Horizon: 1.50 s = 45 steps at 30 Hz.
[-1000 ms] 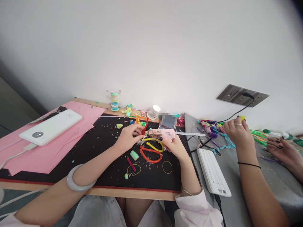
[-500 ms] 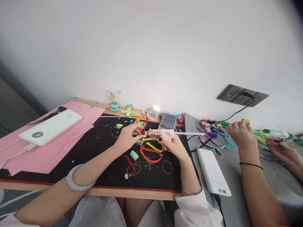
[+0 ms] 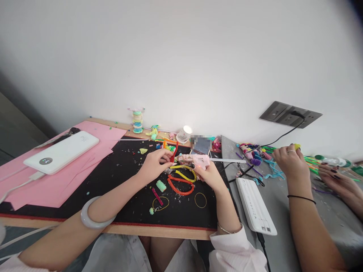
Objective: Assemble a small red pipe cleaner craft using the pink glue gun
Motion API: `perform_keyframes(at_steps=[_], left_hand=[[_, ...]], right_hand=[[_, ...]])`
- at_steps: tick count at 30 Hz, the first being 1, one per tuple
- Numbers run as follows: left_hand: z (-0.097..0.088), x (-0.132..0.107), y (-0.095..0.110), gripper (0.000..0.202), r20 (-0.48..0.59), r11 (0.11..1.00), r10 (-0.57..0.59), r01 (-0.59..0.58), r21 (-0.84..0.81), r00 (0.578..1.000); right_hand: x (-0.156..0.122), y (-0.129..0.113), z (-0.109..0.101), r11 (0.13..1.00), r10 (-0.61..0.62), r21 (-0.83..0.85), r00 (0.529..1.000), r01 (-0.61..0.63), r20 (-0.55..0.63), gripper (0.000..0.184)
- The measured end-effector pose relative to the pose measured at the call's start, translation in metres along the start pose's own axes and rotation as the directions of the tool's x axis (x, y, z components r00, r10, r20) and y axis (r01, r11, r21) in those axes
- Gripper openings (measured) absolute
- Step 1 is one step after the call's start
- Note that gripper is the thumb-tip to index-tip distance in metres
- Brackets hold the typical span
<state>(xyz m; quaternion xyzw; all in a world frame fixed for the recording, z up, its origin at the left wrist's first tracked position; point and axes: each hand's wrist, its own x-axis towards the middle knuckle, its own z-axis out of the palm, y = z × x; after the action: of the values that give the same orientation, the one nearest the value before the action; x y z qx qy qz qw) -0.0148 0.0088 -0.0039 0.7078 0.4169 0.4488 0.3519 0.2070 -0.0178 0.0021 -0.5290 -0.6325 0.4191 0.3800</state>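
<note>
My left hand (image 3: pixel 154 163) is closed in a pinch on a bent red pipe cleaner (image 3: pixel 174 150) over the black mat (image 3: pixel 124 189). My right hand (image 3: pixel 208 174) is wrapped round a pink glue gun (image 3: pixel 194 159) whose nozzle points left at the red pipe cleaner. A clear glue stick (image 3: pixel 227 160) sticks out of the gun's back to the right. Under the hands lie yellow (image 3: pixel 185 172) and red pipe cleaner loops (image 3: pixel 179 186).
A white power bank (image 3: pixel 61 152) lies on pink paper (image 3: pixel 56 177) at the left. A co-worker's hands (image 3: pixel 290 161) work among pipe cleaners on the grey table (image 3: pixel 283 211) at the right, beside a white device (image 3: pixel 255 206). A wall socket (image 3: pixel 289 114) carries a black cable.
My hands have stayed nearly in place, the red pipe cleaner shifting slightly. The co-worker's nearer hand has moved a little to the right.
</note>
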Motion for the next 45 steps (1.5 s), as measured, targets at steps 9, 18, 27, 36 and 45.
perform_keyframes(at_steps=[9,18,27,36,45], left_hand=[[-0.0001,0.001,-0.001,0.023,-0.041,0.999,-0.04,0.039,-0.025,0.998],[0.0001,0.0003,-0.0009,0.024,-0.035,0.998,-0.052,0.051,-0.027,0.998],[0.0,-0.0001,0.001,0.025,-0.009,1.0,-0.022,0.022,-0.01,1.0],[0.0013,-0.0009,-0.001,0.025,0.0,1.0,-0.014,0.014,0.0,1.0],[0.0013,-0.0015,-0.001,0.025,0.001,1.0,-0.022,0.022,0.004,1.0]], right_hand=[[-0.0008,-0.0011,-0.0001,1.0,0.025,-0.003,0.999,-0.025,0.033,0.02],[-0.0008,0.0019,0.0001,1.0,0.018,-0.002,0.999,-0.018,0.026,0.022],[0.0001,0.0011,-0.0008,1.0,0.007,-0.019,1.0,-0.007,-0.006,0.023],[0.001,0.0016,-0.0006,1.0,-0.015,-0.024,0.999,0.014,-0.029,0.021],[0.0001,-0.0004,-0.001,0.999,-0.022,-0.033,0.999,0.021,-0.034,0.024]])
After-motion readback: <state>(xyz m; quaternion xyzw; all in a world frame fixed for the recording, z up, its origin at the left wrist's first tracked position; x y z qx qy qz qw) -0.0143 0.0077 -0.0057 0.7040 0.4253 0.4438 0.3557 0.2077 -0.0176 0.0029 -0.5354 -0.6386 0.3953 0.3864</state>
